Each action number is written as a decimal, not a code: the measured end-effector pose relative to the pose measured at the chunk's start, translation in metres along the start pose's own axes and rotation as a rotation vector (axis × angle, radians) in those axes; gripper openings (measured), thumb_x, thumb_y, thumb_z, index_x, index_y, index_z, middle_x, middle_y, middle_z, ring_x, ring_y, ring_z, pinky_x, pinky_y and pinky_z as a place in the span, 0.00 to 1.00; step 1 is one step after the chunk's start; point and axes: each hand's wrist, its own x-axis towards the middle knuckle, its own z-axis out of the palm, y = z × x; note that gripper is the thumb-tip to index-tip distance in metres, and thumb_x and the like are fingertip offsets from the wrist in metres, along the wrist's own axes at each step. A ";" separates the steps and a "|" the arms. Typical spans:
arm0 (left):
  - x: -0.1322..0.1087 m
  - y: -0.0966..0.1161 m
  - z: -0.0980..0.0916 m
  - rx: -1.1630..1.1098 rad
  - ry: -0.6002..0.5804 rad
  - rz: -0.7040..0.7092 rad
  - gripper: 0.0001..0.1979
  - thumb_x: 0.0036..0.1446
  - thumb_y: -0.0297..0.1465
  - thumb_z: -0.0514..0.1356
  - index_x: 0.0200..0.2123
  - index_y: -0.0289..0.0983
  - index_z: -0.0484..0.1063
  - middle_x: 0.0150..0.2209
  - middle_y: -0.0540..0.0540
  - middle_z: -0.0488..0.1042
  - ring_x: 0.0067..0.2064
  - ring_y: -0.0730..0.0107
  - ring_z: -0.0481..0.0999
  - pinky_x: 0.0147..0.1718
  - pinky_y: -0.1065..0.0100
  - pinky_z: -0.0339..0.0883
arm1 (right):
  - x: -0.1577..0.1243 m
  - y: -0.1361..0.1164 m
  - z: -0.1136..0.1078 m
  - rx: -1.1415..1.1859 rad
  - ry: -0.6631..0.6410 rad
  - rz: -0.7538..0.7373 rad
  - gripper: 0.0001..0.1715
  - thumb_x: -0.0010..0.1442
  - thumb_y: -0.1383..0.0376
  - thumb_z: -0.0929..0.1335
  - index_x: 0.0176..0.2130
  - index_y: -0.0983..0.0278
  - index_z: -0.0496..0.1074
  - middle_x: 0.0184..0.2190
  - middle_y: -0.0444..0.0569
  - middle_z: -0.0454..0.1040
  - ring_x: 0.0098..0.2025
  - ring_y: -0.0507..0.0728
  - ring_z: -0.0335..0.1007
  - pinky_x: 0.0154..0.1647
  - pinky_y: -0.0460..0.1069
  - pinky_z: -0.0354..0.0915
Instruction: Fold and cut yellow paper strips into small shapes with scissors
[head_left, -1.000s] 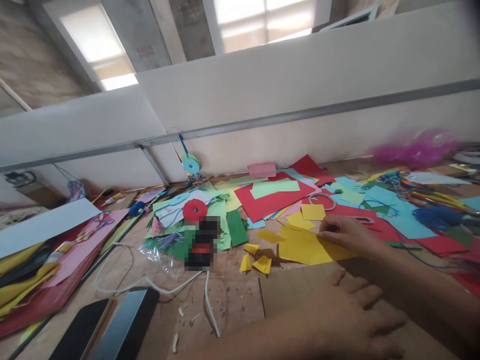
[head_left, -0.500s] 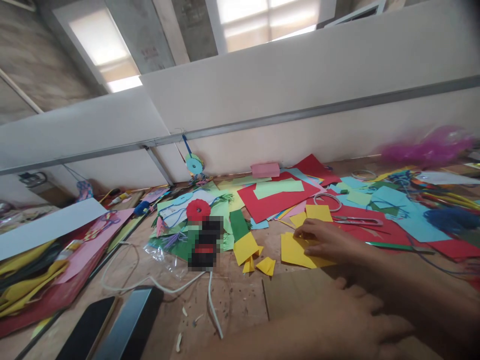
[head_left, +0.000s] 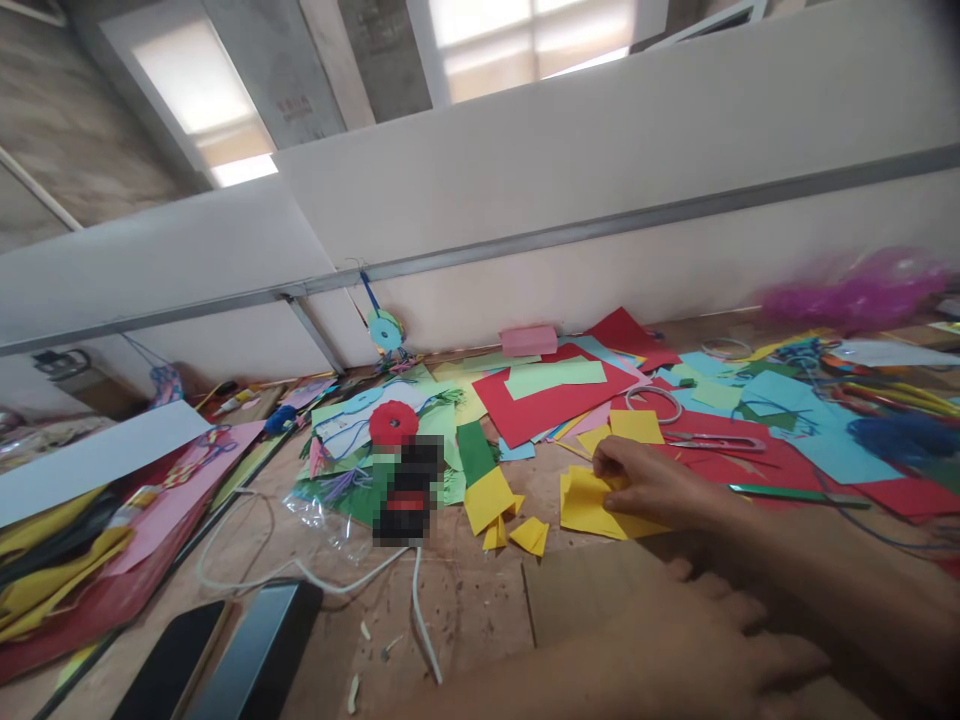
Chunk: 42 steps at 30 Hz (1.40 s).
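My right hand (head_left: 646, 480) reaches in from the right, thumb and fingers closed on the top sheet of a yellow paper stack (head_left: 581, 510). The near part of that sheet is curled up a little. Below it, my left hand (head_left: 712, 640) lies with fingers spread over a brown board (head_left: 574, 585). Small folded yellow pieces (head_left: 529, 536) lie left of the stack, beside a yellow sheet (head_left: 486, 498). Just behind my right hand is a yellow square (head_left: 636, 426).
Scissors (head_left: 716, 442), a green-handled cutter (head_left: 780, 492) and a tape ring (head_left: 652, 404) lie on red sheets (head_left: 555, 395). At the left are a pixelated dark object (head_left: 409, 492), a white cable (head_left: 424, 625), a phone (head_left: 169, 660) and a grey box (head_left: 259, 650).
The fingers of my right hand have drawn closer together, and the yellow sheet under them has bent upward. My left hand has hardly moved.
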 end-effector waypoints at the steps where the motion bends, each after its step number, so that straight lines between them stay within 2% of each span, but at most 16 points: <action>1: 0.000 0.000 0.000 -0.013 0.001 0.002 0.25 0.66 0.46 0.46 0.60 0.44 0.64 0.65 0.46 0.61 0.66 0.55 0.54 0.60 0.54 0.49 | -0.001 -0.001 -0.001 0.004 0.011 -0.003 0.16 0.43 0.69 0.69 0.35 0.61 0.67 0.34 0.45 0.71 0.35 0.57 0.65 0.32 0.48 0.57; 5: 0.001 0.000 0.001 -0.100 0.018 -0.016 0.24 0.65 0.45 0.48 0.59 0.43 0.66 0.64 0.44 0.63 0.65 0.53 0.58 0.59 0.54 0.50 | -0.004 0.000 -0.003 0.041 0.042 -0.021 0.13 0.42 0.70 0.69 0.31 0.61 0.66 0.32 0.44 0.70 0.34 0.56 0.64 0.32 0.47 0.55; 9: 0.002 0.000 0.002 -0.283 0.043 -0.076 0.23 0.62 0.45 0.54 0.58 0.47 0.68 0.57 0.44 0.71 0.58 0.51 0.67 0.56 0.53 0.54 | -0.005 0.004 -0.003 0.120 0.047 -0.026 0.08 0.42 0.72 0.67 0.25 0.61 0.65 0.27 0.42 0.69 0.31 0.55 0.64 0.29 0.47 0.55; 11: 0.003 0.001 -0.002 -0.407 0.075 -0.114 0.23 0.60 0.43 0.57 0.57 0.49 0.68 0.53 0.44 0.74 0.54 0.51 0.71 0.55 0.53 0.55 | -0.004 0.005 -0.007 0.167 0.064 -0.024 0.06 0.45 0.71 0.67 0.26 0.61 0.65 0.25 0.41 0.69 0.30 0.54 0.64 0.28 0.46 0.55; 13: 0.006 0.001 -0.009 -0.547 0.130 -0.168 0.21 0.59 0.39 0.59 0.56 0.49 0.70 0.50 0.45 0.76 0.52 0.53 0.72 0.55 0.55 0.56 | -0.002 0.003 -0.016 0.260 0.151 -0.034 0.05 0.51 0.66 0.67 0.28 0.60 0.64 0.26 0.41 0.68 0.30 0.54 0.64 0.28 0.46 0.57; 15: 0.009 -0.001 -0.018 -0.694 0.252 -0.304 0.17 0.58 0.34 0.58 0.51 0.47 0.73 0.47 0.45 0.77 0.49 0.56 0.73 0.52 0.59 0.59 | -0.001 -0.003 -0.030 0.455 0.325 -0.049 0.11 0.54 0.59 0.69 0.30 0.59 0.63 0.27 0.40 0.67 0.30 0.53 0.63 0.30 0.47 0.59; 18: 0.011 -0.009 -0.028 -0.858 0.586 -0.675 0.09 0.58 0.32 0.58 0.42 0.41 0.73 0.43 0.44 0.75 0.47 0.60 0.72 0.47 0.64 0.62 | -0.002 -0.013 -0.053 0.803 0.563 -0.053 0.17 0.51 0.54 0.74 0.31 0.59 0.65 0.27 0.39 0.68 0.29 0.53 0.64 0.29 0.47 0.61; 20: 0.013 -0.019 -0.032 -0.898 0.778 -0.878 0.08 0.56 0.34 0.60 0.39 0.39 0.68 0.41 0.43 0.72 0.44 0.62 0.71 0.45 0.65 0.62 | -0.005 -0.020 -0.064 0.931 0.600 -0.038 0.17 0.49 0.54 0.75 0.31 0.59 0.67 0.27 0.39 0.69 0.28 0.53 0.65 0.29 0.47 0.61; 22: 0.014 -0.031 -0.034 -0.931 0.828 -0.960 0.12 0.54 0.36 0.63 0.39 0.39 0.65 0.40 0.44 0.71 0.42 0.63 0.70 0.43 0.65 0.62 | -0.008 -0.024 -0.070 0.994 0.584 -0.020 0.17 0.48 0.55 0.76 0.30 0.59 0.69 0.26 0.39 0.70 0.27 0.52 0.65 0.28 0.46 0.61; 24: 0.016 -0.042 -0.035 -1.014 0.838 -0.952 0.17 0.51 0.39 0.65 0.39 0.39 0.65 0.36 0.45 0.71 0.40 0.64 0.71 0.40 0.66 0.63 | -0.011 -0.027 -0.070 1.013 0.549 -0.013 0.16 0.49 0.55 0.76 0.29 0.60 0.70 0.25 0.39 0.71 0.26 0.52 0.65 0.27 0.46 0.61; 29: 0.022 -0.054 -0.044 -1.327 0.821 -0.809 0.23 0.48 0.48 0.65 0.39 0.36 0.72 0.37 0.42 0.76 0.38 0.62 0.74 0.39 0.64 0.65 | -0.017 -0.037 -0.062 0.912 0.439 -0.062 0.15 0.54 0.53 0.73 0.29 0.62 0.75 0.26 0.42 0.73 0.27 0.52 0.66 0.27 0.46 0.61; 32: 0.023 -0.055 -0.051 -1.405 0.799 -0.827 0.27 0.43 0.52 0.67 0.34 0.33 0.75 0.29 0.42 0.76 0.29 0.65 0.73 0.30 0.67 0.63 | -0.022 -0.044 -0.062 0.880 0.395 -0.046 0.19 0.56 0.50 0.71 0.29 0.62 0.75 0.25 0.44 0.72 0.27 0.54 0.66 0.26 0.47 0.61; 35: 0.019 -0.057 -0.054 -1.372 0.778 -0.857 0.27 0.39 0.53 0.67 0.29 0.32 0.75 0.22 0.46 0.73 0.22 0.72 0.65 0.23 0.70 0.57 | -0.029 -0.039 -0.069 0.827 0.426 -0.046 0.21 0.58 0.47 0.68 0.31 0.62 0.76 0.28 0.46 0.74 0.30 0.56 0.68 0.31 0.49 0.64; 38: 0.013 -0.061 -0.053 -1.295 0.787 -0.886 0.27 0.39 0.53 0.67 0.24 0.33 0.74 0.19 0.48 0.69 0.19 0.76 0.61 0.20 0.71 0.53 | -0.042 -0.013 -0.079 0.610 0.514 0.007 0.23 0.61 0.46 0.65 0.37 0.60 0.77 0.33 0.48 0.77 0.35 0.59 0.71 0.34 0.50 0.66; 42: 0.009 -0.068 -0.048 -1.260 0.805 -0.903 0.26 0.41 0.53 0.66 0.24 0.34 0.73 0.20 0.49 0.69 0.19 0.77 0.60 0.20 0.71 0.52 | -0.070 0.047 -0.087 0.088 0.456 0.156 0.19 0.60 0.49 0.65 0.40 0.58 0.78 0.37 0.50 0.79 0.38 0.64 0.74 0.37 0.55 0.66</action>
